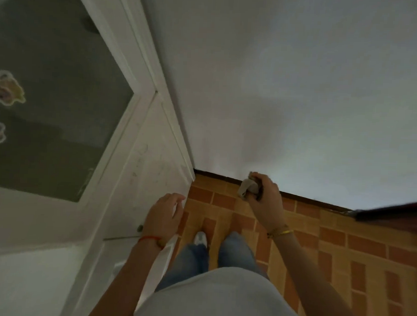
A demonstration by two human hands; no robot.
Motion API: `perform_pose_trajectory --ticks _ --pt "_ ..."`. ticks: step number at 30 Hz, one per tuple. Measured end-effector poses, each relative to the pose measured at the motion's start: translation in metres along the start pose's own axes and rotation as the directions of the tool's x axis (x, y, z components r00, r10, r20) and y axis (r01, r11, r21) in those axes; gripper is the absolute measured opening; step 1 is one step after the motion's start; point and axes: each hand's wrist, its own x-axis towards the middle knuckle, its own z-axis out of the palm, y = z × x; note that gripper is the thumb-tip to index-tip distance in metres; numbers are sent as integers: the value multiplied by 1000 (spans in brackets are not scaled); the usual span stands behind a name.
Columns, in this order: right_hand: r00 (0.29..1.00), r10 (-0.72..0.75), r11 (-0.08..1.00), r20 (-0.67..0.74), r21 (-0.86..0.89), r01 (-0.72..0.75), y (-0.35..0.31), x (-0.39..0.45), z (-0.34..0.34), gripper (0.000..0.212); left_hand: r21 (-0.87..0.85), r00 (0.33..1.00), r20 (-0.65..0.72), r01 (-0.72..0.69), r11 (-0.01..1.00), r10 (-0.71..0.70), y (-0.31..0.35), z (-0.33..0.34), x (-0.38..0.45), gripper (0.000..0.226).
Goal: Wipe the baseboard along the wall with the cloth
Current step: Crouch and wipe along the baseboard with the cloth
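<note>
right hand gripping cloth, raised

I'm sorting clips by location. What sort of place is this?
Probably a room or hallway in a home: a white door with stickers on its glass, a plain painted wall, and a brick-pattern floor edged by a dark baseboard.

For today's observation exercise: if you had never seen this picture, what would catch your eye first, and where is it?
First, the right hand gripping a bunched grey cloth at the dark baseboard, where the pale wall meets the orange brick-pattern floor. Next, the left hand, open and empty, in front of the white door, whose glass pane carries stickers at the far left.
</note>
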Motion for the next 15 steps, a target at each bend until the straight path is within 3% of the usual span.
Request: perform_pose_trajectory --ticks 7,15 --pt "980 199 980 26 0 -199 49 19 67 47 32 989 145 30 999 -35 -57 51 64 24" --pt "960 218 976 175 -56 -212 172 70 182 46 75 942 300 132 988 -148 -169 191 144 23"
